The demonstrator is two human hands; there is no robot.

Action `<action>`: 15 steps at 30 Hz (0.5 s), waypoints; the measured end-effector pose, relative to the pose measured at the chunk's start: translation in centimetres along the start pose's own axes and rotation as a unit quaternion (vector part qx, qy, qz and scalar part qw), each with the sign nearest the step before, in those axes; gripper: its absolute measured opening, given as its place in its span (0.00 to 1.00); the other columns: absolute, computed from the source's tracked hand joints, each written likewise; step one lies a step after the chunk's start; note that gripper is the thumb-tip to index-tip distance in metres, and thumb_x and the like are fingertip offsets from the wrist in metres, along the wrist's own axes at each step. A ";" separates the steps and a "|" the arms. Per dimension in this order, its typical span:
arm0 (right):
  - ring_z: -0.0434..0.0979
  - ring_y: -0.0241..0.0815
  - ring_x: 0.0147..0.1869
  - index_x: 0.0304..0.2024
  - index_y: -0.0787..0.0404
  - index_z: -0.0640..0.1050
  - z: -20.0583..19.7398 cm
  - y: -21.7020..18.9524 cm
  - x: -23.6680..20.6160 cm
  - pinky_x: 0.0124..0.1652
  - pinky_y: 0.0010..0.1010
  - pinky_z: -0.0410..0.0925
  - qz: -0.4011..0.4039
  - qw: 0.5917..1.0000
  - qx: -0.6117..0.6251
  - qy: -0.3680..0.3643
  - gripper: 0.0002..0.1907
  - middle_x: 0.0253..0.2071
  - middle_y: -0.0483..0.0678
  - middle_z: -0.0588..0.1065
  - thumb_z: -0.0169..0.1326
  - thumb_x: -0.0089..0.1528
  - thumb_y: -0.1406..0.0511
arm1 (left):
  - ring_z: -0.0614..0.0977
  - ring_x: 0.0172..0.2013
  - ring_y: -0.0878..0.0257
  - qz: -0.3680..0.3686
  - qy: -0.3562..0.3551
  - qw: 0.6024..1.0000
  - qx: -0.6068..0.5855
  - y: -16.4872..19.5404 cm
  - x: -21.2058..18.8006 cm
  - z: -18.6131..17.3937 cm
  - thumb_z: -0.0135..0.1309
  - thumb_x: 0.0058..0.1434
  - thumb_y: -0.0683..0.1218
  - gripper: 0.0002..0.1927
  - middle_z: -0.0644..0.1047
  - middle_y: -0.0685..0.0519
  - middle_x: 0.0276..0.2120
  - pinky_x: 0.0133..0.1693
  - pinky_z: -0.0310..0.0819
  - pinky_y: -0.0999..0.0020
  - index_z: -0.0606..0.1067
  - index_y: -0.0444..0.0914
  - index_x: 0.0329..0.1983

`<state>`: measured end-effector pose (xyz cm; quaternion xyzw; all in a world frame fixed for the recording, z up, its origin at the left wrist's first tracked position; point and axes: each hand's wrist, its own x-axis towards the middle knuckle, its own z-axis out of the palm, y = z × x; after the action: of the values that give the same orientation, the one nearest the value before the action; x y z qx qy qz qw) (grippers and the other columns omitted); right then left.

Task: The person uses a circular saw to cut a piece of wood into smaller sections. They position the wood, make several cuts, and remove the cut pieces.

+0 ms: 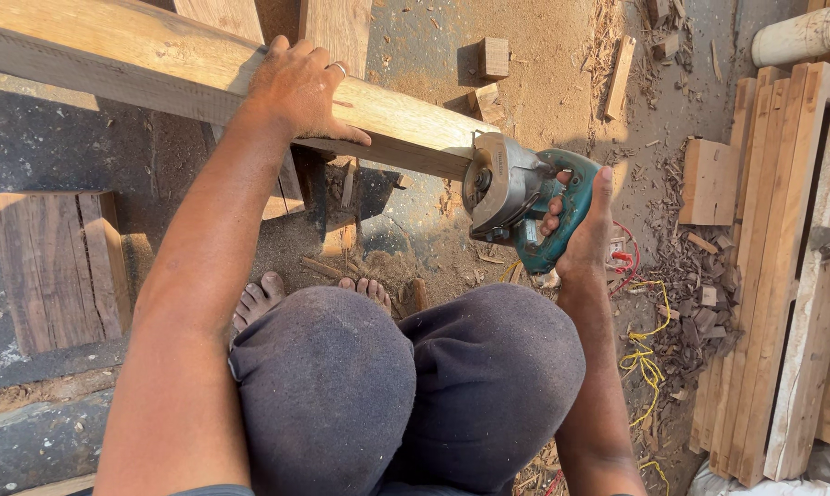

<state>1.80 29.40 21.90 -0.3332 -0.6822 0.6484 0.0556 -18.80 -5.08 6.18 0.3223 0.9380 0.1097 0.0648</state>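
my left hand (297, 90) presses flat on the long wooden beam (158, 64), fingers spread and together with the palm, pinning it over the support. my right hand (585, 230) has its fingers clamped on the teal circular saw (516, 197), whose blade guard meets the beam's end. judgement: keep downward pressure steady, hold the left hand well apart from the blade, feed straight, and keep my bare toes (263, 298) and the yellow cable (649, 354) clear.

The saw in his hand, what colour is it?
Teal-green body with a silver metal guard, head view.
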 end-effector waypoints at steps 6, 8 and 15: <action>0.66 0.31 0.24 0.49 0.60 0.77 -0.1 0.2 0.4 0.25 0.24 0.63 -0.004 1.000 -0.001 0.000 0.36 0.24 0.42 0.68 0.42 0.67 0.37 | 0.74 0.56 0.51 -0.004 -0.006 1.000 -0.014 0.0 0.1 0.0 0.54 0.32 0.91 0.66 0.78 0.41 0.49 0.57 0.60 0.49 0.77 0.39 0.61; 0.66 0.31 0.23 0.49 0.62 0.77 -0.1 0.3 0.5 0.24 0.25 0.62 -0.013 1.000 -0.018 0.007 0.37 0.24 0.42 0.68 0.42 0.67 0.36 | 0.74 0.55 0.51 0.004 0.006 1.000 -0.003 0.0 0.0 0.1 0.54 0.33 0.91 0.66 0.78 0.41 0.49 0.56 0.61 0.50 0.77 0.38 0.60; 0.66 0.31 0.23 0.46 0.61 0.75 -0.3 0.3 1.4 0.24 0.24 0.63 -0.008 1.000 -0.011 0.000 0.36 0.24 0.42 0.68 0.42 0.67 0.36 | 0.75 0.54 0.50 0.018 -0.001 1.000 0.000 -0.2 0.2 0.2 0.53 0.34 0.91 0.66 0.78 0.40 0.48 0.58 0.61 0.46 0.77 0.37 0.60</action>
<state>0.94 30.37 21.17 -0.3281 -0.6918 0.6406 0.0576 -19.06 -5.10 5.89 0.3391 0.9321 0.1106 0.0633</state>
